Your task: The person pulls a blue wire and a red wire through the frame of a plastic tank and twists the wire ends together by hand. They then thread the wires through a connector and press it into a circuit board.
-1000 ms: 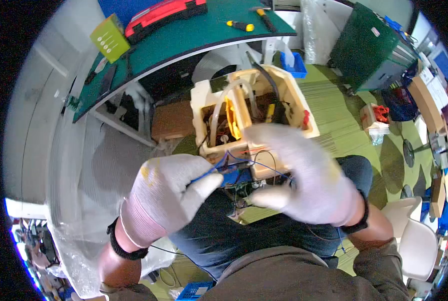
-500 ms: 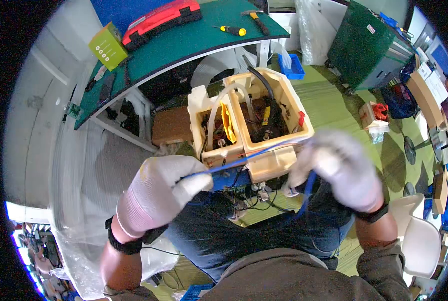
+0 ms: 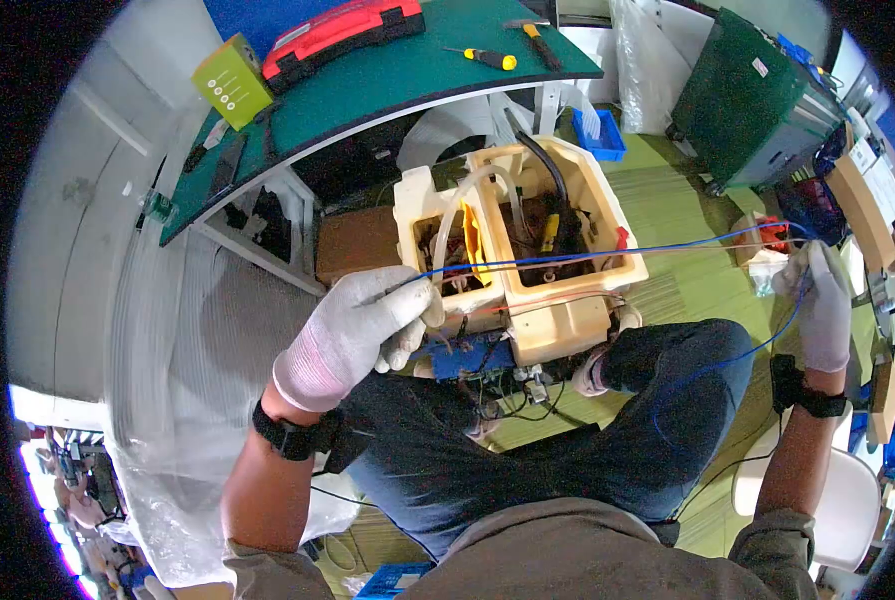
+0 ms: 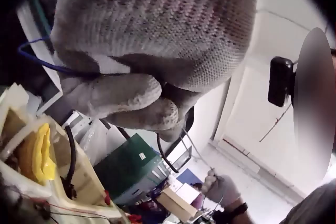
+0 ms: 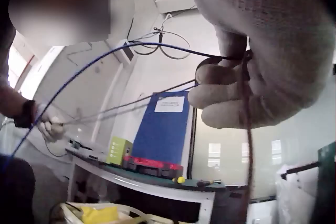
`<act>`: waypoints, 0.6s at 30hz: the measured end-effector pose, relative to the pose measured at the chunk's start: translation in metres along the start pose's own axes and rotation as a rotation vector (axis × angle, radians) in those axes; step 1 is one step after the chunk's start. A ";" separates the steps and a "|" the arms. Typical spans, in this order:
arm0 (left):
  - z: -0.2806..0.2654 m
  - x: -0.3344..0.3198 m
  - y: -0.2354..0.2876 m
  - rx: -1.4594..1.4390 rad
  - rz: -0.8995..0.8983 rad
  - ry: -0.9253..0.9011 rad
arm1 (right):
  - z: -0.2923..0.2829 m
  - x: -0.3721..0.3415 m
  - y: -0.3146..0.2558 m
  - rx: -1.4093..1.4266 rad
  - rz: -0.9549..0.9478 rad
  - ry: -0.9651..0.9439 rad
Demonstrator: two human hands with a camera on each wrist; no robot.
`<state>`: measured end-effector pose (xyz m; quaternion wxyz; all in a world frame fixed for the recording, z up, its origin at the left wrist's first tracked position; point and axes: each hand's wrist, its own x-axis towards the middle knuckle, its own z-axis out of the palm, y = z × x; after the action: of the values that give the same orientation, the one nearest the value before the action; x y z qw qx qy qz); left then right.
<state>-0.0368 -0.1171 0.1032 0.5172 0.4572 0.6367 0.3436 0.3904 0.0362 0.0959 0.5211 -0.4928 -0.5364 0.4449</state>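
Note:
Two thin wires, one blue [image 3: 607, 253] and one brownish [image 5: 248, 171], stretch nearly straight between my gloved hands in the head view. My left hand [image 3: 362, 325] pinches their left end between thumb and fingers, just left of the cream plastic housing. A loop of the blue wire sticks out past its curled fingers in the left wrist view. Far out to the right, my right hand [image 3: 822, 305] grips the wires with fingers curled. From it, slack blue wire hangs toward the right knee. Beneath the taut stretch sits the open cream housing [image 3: 564, 327], holding a yellow piece [image 3: 473, 238] and a black hose [image 3: 547, 165].
Behind the housing stands a green-topped workbench [image 3: 367, 95] with a red toolbox [image 3: 342, 40], a screwdriver [image 3: 492, 60] and a hammer [image 3: 540, 45]. A blue bin [image 3: 599, 137] and a green cabinet [image 3: 742, 95] are beyond it. A white chair [image 3: 837, 495] is at right.
My right hand has swung far out to the right, drawing the wires from a loose bundle into a long straight stretch. The left hand keeps its pinch and sits slightly higher and farther right.

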 end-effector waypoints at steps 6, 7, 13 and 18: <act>0.021 0.007 -0.005 -0.335 0.038 -0.020 | -0.025 0.015 0.046 -0.580 0.084 -0.242; 0.025 0.007 -0.002 -0.329 0.034 -0.033 | -0.030 0.017 0.053 -0.620 0.134 -0.286; 0.048 0.002 0.019 -0.140 -0.006 -0.091 | -0.028 0.007 0.041 -0.990 -0.346 -0.248; 0.071 0.009 0.034 0.140 -0.001 -0.200 | 0.075 -0.042 -0.034 -0.632 -0.826 -0.534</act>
<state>0.0399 -0.0998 0.1152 0.5452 0.5240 0.6043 0.2510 0.3125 -0.0070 0.1203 0.3257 -0.2453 -0.9035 0.1320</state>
